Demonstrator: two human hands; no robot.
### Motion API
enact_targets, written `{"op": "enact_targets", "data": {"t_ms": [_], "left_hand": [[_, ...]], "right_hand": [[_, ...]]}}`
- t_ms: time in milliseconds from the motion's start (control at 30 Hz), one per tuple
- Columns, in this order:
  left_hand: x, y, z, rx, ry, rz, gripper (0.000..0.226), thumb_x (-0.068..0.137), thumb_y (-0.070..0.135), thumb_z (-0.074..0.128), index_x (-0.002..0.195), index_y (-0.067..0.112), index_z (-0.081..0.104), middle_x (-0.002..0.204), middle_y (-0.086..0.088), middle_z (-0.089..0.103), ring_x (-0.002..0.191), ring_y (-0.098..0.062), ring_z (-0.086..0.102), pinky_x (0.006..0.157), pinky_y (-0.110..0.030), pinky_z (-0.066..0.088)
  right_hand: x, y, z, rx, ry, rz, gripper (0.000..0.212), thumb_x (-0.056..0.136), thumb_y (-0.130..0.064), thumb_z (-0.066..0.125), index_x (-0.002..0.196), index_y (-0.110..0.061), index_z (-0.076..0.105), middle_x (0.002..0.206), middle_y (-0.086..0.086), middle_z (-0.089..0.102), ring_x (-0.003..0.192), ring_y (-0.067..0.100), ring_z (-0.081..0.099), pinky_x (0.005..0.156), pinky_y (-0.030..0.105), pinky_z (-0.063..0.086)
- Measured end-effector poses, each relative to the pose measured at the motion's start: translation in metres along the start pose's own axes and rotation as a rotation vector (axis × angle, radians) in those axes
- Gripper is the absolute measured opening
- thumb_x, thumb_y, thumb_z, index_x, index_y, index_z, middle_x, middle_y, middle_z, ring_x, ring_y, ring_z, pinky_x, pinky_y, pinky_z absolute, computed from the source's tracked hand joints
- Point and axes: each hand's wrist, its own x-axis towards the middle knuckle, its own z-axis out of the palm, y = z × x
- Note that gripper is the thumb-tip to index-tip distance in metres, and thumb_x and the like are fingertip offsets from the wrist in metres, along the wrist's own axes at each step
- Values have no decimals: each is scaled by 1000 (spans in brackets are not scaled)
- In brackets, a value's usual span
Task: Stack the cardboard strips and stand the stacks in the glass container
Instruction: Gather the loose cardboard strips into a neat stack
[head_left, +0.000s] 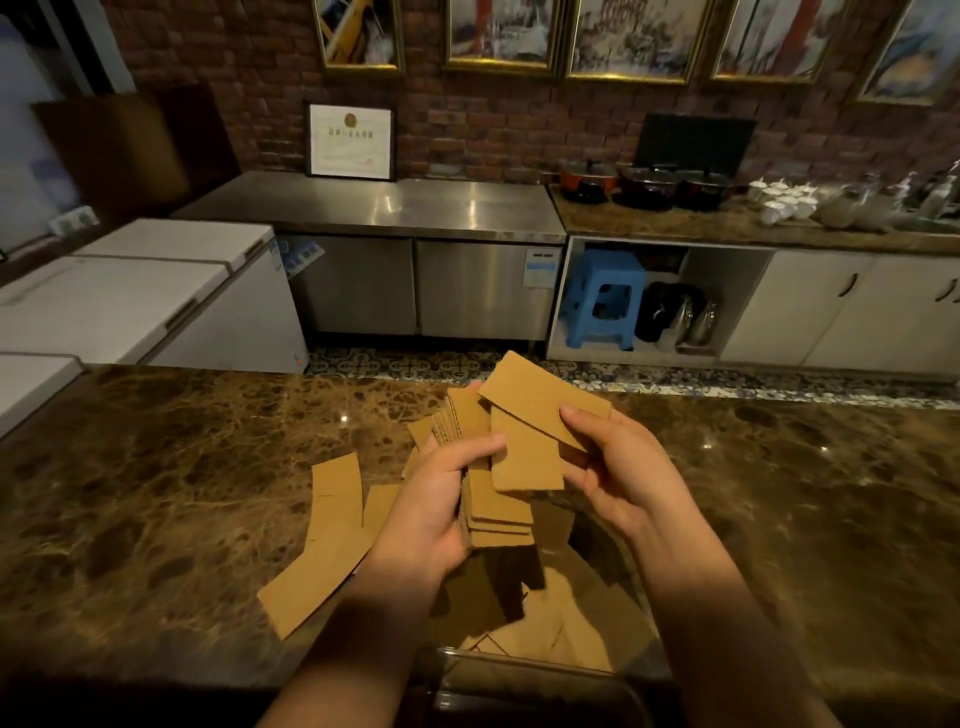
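Above the marble counter (156, 493), my left hand (436, 499) grips a stack of brown cardboard strips (498, 514) by its left side. My right hand (618, 467) pinches a single cardboard strip (540, 395) by its right end and holds it tilted over the top of the stack. Loose cardboard strips (332, 525) lie flat on the counter to the left of my hands, and more pieces (566, 623) lie under my forearms. The glass container (524, 691) stands at the near edge between my arms; only its rim and part of a wall show.
Beyond the counter is a tiled aisle with white chest freezers (135, 291) at left, a steel cabinet (426, 270) in the middle and a back counter with pots (649, 182) and white cups at right. A blue stool (602, 301) stands under that counter.
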Motion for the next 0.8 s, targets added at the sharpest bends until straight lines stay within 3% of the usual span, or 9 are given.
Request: {"op": "enact_targets", "data": {"t_ms": [133, 300, 400, 500, 633, 733, 800], "left_hand": [[-3, 3, 0, -29, 46, 30, 73, 59, -4, 65, 126, 25, 62, 109, -17, 75, 91, -33, 74, 60, -42, 60], [-6, 9, -6, -37, 58, 68, 60, 58, -1, 66, 111, 27, 66, 99, -13, 78, 84, -33, 75, 64, -48, 60], [-8, 10, -6, -22, 51, 51, 61, 58, -1, 66, 114, 23, 66, 104, -16, 75, 90, -36, 71, 61, -46, 59], [-10, 9, -3, -22, 25, 23, 61, 58, -1, 65, 115, 20, 66, 97, -16, 76, 80, -34, 73, 54, -42, 58], [-14, 10, -6, -33, -90, -166, 54, 56, 2, 65, 110, 6, 66, 79, -17, 73, 64, -31, 72, 51, -37, 59], [-14, 6, -8, -28, -160, -253, 57, 50, 2, 68, 107, 2, 65, 81, -18, 71, 65, -31, 70, 57, -35, 59], [-13, 1, -7, -57, -181, -278, 54, 50, 2, 67, 104, -4, 64, 80, -22, 70, 61, -34, 69, 54, -35, 59]], "right_hand": [[-5, 1, 6, 26, 33, 36, 25, 95, -17, 66, 119, -11, 64, 106, 18, 76, 86, 34, 77, 34, 20, 51], [-4, -3, 2, 152, 93, -15, 34, 96, -19, 64, 129, -12, 60, 128, 19, 62, 103, 36, 68, 52, 34, 60], [-5, -2, 4, 151, 84, -22, 33, 96, -19, 63, 128, -11, 59, 129, 19, 61, 105, 35, 67, 52, 32, 59], [-4, -7, 7, 221, 52, -48, 37, 96, -20, 62, 131, -9, 58, 127, 20, 63, 101, 33, 68, 52, 31, 60], [-4, -7, 8, 336, -173, -87, 51, 87, -20, 66, 135, -6, 58, 121, 20, 71, 94, 32, 74, 68, 39, 62], [0, 4, 8, 280, -318, -148, 65, 83, -27, 69, 143, -8, 51, 134, 20, 64, 110, 34, 67, 98, 52, 54], [4, 13, 14, 239, -348, -204, 64, 86, -35, 66, 142, -10, 49, 120, 18, 71, 107, 31, 69, 97, 50, 55]]}}
